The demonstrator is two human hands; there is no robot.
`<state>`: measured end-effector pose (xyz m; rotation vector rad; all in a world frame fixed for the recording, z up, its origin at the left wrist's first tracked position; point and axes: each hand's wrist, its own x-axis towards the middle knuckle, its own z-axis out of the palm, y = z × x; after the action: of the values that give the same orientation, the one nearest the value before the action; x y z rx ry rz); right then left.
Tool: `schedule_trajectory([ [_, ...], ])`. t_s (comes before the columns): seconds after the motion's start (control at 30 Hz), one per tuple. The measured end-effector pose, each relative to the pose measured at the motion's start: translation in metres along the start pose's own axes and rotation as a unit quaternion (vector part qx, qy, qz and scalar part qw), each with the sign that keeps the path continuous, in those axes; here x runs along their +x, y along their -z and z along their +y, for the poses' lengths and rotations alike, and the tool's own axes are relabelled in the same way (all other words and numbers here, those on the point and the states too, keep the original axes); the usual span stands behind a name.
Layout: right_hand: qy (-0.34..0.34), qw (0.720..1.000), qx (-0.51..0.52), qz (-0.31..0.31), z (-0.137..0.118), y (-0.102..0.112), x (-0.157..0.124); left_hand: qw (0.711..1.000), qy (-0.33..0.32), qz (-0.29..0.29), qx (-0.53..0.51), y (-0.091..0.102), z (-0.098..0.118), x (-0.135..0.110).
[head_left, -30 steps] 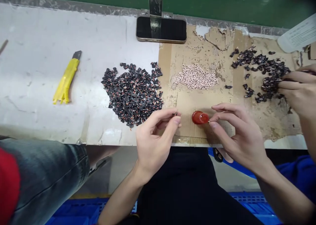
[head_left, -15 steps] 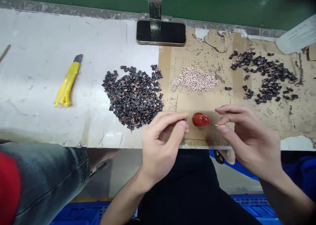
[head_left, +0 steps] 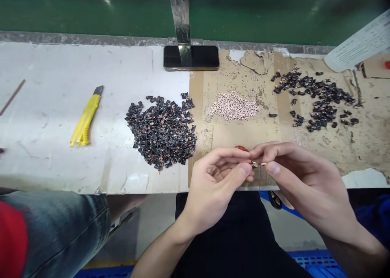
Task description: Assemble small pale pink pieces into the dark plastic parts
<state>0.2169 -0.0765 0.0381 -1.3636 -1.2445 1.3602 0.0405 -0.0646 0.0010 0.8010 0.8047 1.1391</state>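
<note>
My left hand (head_left: pixel 217 180) pinches a small dark part (head_left: pixel 253 163) between thumb and forefinger at the bench's front edge. My right hand (head_left: pixel 304 180) meets it fingertip to fingertip, pinching a thin pin (head_left: pixel 263 163) that touches the dark part. A small red cap (head_left: pixel 242 148) is mostly hidden behind my fingers. A large heap of black parts (head_left: pixel 163 129) lies left of my hands, a small heap of pale pink parts (head_left: pixel 234 106) beyond them, and a looser heap of black parts (head_left: pixel 317 101) at the far right.
A yellow utility knife (head_left: pixel 84 118) lies on the white bench top at the left. A phone (head_left: pixel 191 57) lies flat at the back under a metal post (head_left: pixel 179 11). Torn cardboard (head_left: pixel 359 140) covers the bench's right half. Another person's jeans-clad leg (head_left: pixel 57 225) is at lower left.
My two hands have come together in front of the red cap, fingertips now touching over the small part. The other person's hand at the right heap left the view earlier.
</note>
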Motion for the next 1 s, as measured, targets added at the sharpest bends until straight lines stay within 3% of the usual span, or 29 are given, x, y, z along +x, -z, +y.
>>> schedule_trajectory([
  [0.37, -0.016, 1.000, -0.012, 0.001, -0.004, -0.003, 0.002, 1.000, 0.001, -0.001, 0.013, 0.000, 0.002, 0.000],
  [0.6, 0.038, 0.998, -0.049, 0.005, -0.003, -0.003, 0.003, 0.999, 0.018, 0.004, 0.038, 0.003, 0.006, 0.000],
  [1.0, 0.045, 0.998, -0.046, -0.013, -0.004, -0.005, 0.005, 0.998, -0.006, 0.016, 0.063, -0.002, 0.020, 0.000],
])
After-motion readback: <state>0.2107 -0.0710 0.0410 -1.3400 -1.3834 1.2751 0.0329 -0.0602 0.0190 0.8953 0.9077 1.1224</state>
